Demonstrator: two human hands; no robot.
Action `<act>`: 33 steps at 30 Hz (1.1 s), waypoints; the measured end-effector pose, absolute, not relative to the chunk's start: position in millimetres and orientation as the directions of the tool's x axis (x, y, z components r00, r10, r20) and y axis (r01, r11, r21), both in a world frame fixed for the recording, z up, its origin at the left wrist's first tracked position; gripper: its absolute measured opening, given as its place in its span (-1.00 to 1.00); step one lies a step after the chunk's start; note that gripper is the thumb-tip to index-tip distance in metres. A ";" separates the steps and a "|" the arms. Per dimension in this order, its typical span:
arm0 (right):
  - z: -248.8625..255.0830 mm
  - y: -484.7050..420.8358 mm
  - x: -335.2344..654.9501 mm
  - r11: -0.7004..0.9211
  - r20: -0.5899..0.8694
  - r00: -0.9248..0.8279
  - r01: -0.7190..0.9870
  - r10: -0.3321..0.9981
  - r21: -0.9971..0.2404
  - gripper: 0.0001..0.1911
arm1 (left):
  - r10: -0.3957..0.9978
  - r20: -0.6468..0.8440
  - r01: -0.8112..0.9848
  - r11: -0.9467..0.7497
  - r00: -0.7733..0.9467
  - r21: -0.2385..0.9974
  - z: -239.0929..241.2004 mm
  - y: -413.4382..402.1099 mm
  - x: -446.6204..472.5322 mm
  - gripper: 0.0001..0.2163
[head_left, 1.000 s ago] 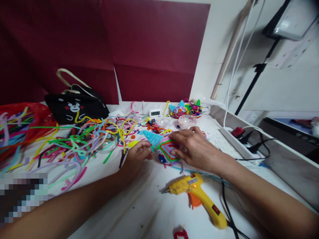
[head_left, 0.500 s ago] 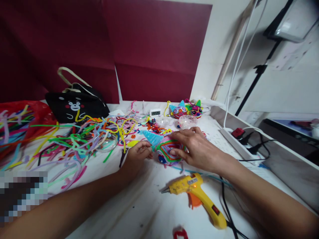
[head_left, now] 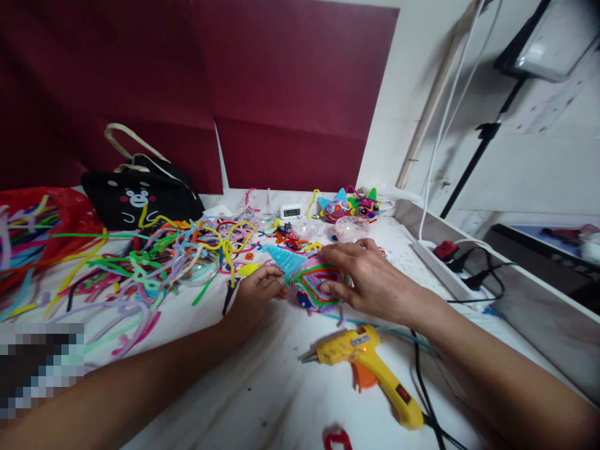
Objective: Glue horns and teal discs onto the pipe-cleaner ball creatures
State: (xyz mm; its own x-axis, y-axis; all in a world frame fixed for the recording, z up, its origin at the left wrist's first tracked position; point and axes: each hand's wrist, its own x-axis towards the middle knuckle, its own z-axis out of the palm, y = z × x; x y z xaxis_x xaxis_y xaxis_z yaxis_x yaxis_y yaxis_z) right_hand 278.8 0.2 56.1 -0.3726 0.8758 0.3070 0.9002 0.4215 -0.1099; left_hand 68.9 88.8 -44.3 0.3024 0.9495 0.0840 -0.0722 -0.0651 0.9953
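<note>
A round ornament covered in striped pipe cleaners (head_left: 315,279), with a blue pointed ear (head_left: 284,257) and a dark blue round piece low on its front, rests on the white table. My right hand (head_left: 359,278) is wrapped over its top and right side, thumb pressed on the front. Close to the ornament's left side, my left hand (head_left: 260,289) has its fingers curled together; what lies between the fingertips is hidden. In front lies a yellow hot glue gun (head_left: 365,356), nozzle pointing left, with an orange trigger. Past my right fingers stands a clear plastic half-ball (head_left: 351,229).
Loose pipe cleaners (head_left: 150,265) are heaped at left beside a red plastic bag (head_left: 82,219) and a black bag (head_left: 140,194). Two finished-looking ornaments (head_left: 349,207) stand behind, near a small digital clock (head_left: 290,211). A power strip (head_left: 447,272) with cords lies right.
Both hands stay in nearly the same place at the ornament. The whole view has shifted very slightly; nothing else visibly moved.
</note>
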 end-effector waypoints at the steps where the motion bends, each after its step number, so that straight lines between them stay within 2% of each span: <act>1: 56.2 0.1 278.7 0.421 0.303 -0.373 0.900 0.877 -0.111 -0.66 | 0.949 0.086 -0.071 -0.067 0.304 0.995 -44.5 89.0 68.6 -0.77; 15: 56.5 0.3 277.5 0.413 0.270 -0.374 0.904 0.887 -0.107 -0.62 | 0.939 0.097 -0.031 -0.092 0.330 0.995 -46.4 87.9 67.7 -0.81; 21: 55.6 4.2 278.1 0.423 0.301 -0.378 0.901 0.876 -0.099 -0.62 | 0.939 0.091 -0.043 -0.082 0.332 0.996 -43.7 87.7 70.3 -0.81; 29: 49.5 9.5 283.7 0.425 0.320 -0.367 0.895 0.873 -0.134 -0.52 | 0.951 0.082 -0.086 -0.058 0.298 0.995 -40.3 88.4 75.1 -0.81; 33: 48.7 13.4 286.0 0.427 0.323 -0.366 0.893 0.873 -0.142 -0.57 | 0.957 0.066 -0.091 -0.042 0.281 0.995 -38.5 87.4 75.7 -0.79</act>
